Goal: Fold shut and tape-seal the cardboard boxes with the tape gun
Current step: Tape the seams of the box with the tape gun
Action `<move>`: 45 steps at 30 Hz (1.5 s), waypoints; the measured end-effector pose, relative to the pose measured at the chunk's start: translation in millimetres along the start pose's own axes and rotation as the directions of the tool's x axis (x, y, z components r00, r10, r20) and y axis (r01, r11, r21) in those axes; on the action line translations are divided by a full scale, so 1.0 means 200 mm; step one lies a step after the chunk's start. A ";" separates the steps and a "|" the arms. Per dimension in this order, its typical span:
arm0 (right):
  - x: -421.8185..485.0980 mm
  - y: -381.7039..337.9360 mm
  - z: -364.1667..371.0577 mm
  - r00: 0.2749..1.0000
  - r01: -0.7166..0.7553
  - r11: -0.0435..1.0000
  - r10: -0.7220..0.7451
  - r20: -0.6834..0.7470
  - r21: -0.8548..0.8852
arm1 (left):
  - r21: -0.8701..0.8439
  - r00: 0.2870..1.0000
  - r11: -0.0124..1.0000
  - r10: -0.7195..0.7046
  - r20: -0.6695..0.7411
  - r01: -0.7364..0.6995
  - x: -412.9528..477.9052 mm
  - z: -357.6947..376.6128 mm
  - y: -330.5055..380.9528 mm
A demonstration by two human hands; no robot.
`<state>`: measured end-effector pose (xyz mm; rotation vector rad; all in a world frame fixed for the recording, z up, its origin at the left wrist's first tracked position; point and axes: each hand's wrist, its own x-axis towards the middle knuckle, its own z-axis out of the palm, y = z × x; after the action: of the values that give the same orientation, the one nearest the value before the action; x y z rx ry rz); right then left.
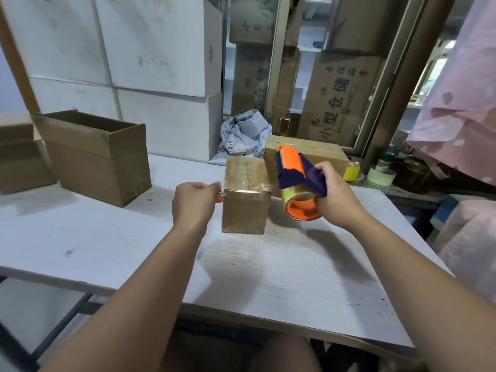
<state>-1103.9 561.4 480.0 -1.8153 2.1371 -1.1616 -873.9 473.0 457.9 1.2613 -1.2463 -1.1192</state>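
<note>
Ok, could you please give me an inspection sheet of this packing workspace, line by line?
Surface: white table, scuffed.
Job's things: small box, flaps shut, tape strip over its near top edge; tape gun held right of it; larger taped box behind; open box at left.
Clutter: grey mailer bag behind the boxes; tape rolls on the ledge at right.
Grippers: left hand pinches the tape strip's end at the small box's left edge; right hand grips the tape gun.
Cables: nothing seen.
Surroundings: stacked white boxes, printed cartons, pink cloth at right.
</note>
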 end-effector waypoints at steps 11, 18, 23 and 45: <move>0.01 0.10 0.10 0.992 -0.095 0.985 0.082 0.096 0.143 | -0.094 0.985 0.984 -0.139 0.101 0.149 -0.03 -0.01 0.03; -0.01 0.09 0.17 0.991 -0.108 0.972 0.089 0.097 0.207 | -0.099 0.958 0.962 -0.235 0.162 0.253 -0.05 -0.01 0.04; -0.02 0.08 0.18 0.991 -0.110 0.966 0.089 0.099 0.236 | -0.083 0.877 0.902 -0.385 0.287 0.423 -0.04 -0.02 0.04; -0.02 0.06 0.23 0.988 -0.153 0.951 0.142 0.060 0.270 | 0.253 0.931 0.906 0.285 0.226 -0.339 -0.20 0.04 -0.10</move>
<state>-1087.7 542.5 439.3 -1.5211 1.9375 -1.2980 -882.8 513.0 435.2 1.1289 -1.7359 -0.8534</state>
